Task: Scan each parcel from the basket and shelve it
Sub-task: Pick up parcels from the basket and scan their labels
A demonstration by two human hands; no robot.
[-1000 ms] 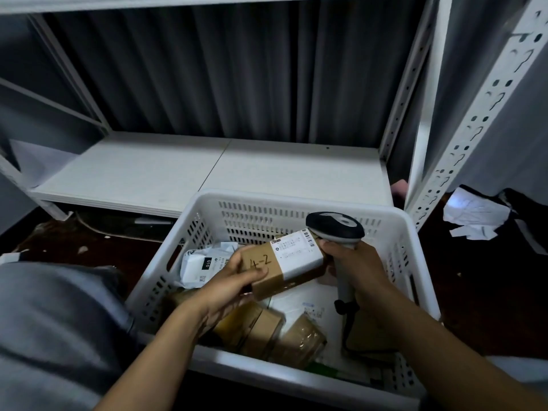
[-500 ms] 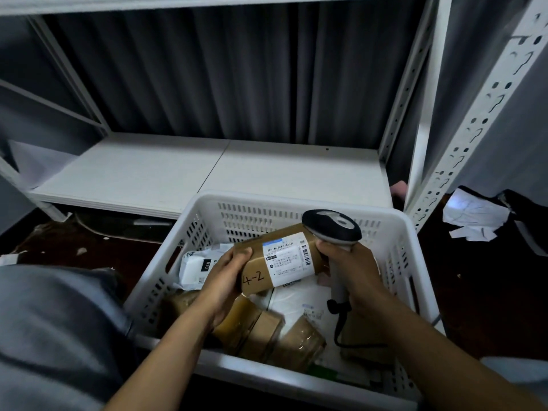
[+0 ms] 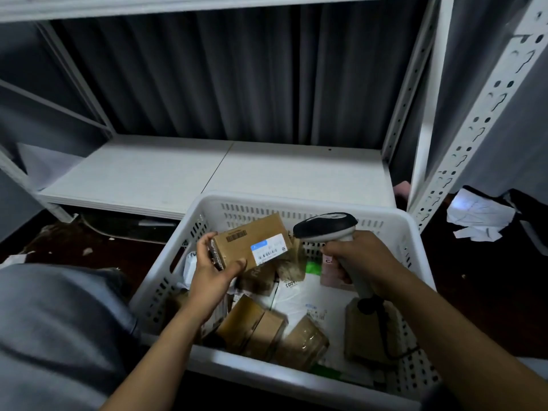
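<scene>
- The left hand (image 3: 212, 274) curls round one end of a cardboard box (image 3: 252, 244), held above the basket (image 3: 296, 200) near its back wall.
- The right hand (image 3: 361, 259) grips the scanner (image 3: 326, 225), just beside the box.
- The label (image 3: 268, 250) seems angled away from the scanner, so the read may fail.
- The one-ended hold could drop the box.
- Half a second ago the handwritten "4-2" showed; now the box is turned.

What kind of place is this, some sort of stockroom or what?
Most likely a parcel pickup point or small stockroom: slotted white metal shelving, a white basket heaped with taped cardboard parcels, and a handheld barcode scanner in the right hand beside the labelled box gripped by the left hand.
</scene>
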